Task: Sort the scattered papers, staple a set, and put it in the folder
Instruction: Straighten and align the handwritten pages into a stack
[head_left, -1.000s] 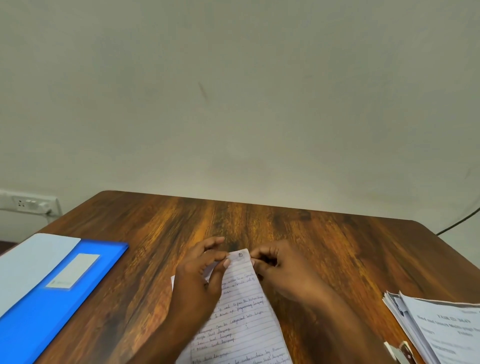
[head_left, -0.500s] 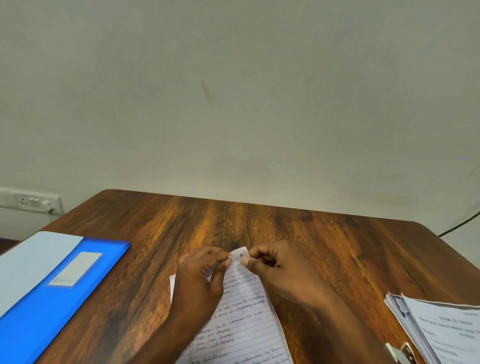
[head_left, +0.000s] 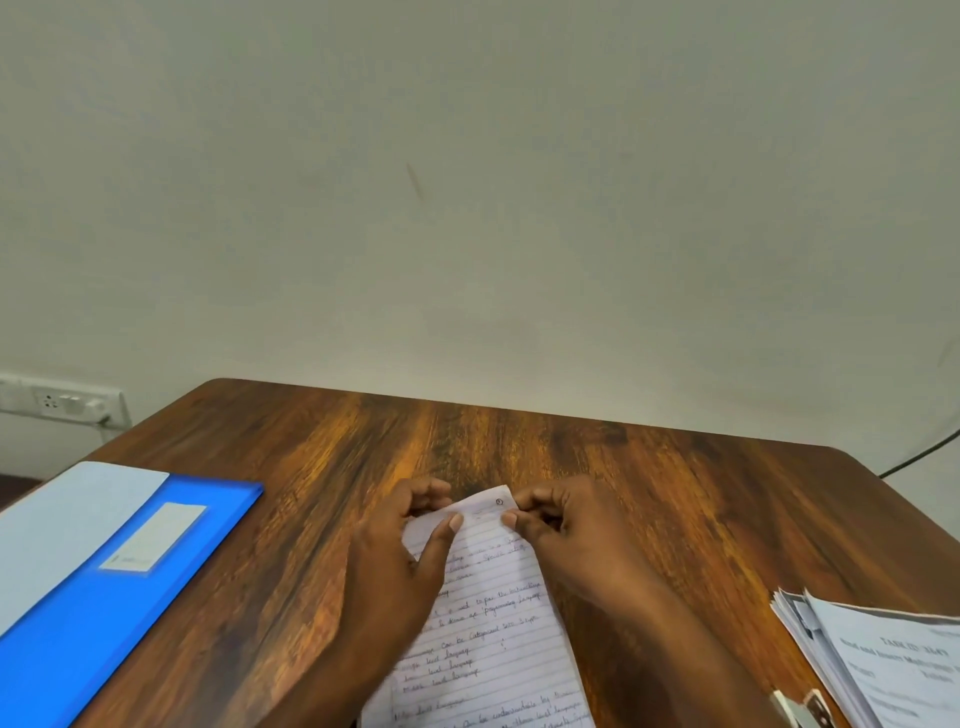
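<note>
Your right hand (head_left: 566, 525) has crept back along the top edge, baring more of the corner.

Both your hands pinch the far end of the white lined handwritten sheets (head_left: 493, 623) lying on the brown wood-grain table (head_left: 675, 493); your left hand (head_left: 400, 556) presses its thumb on top. Your open blue plastic folder (head_left: 104, 597) lies at the left, a stack of printed white papers (head_left: 883, 660) at the right, a stapler (head_left: 802, 709) just beside it.
</note>
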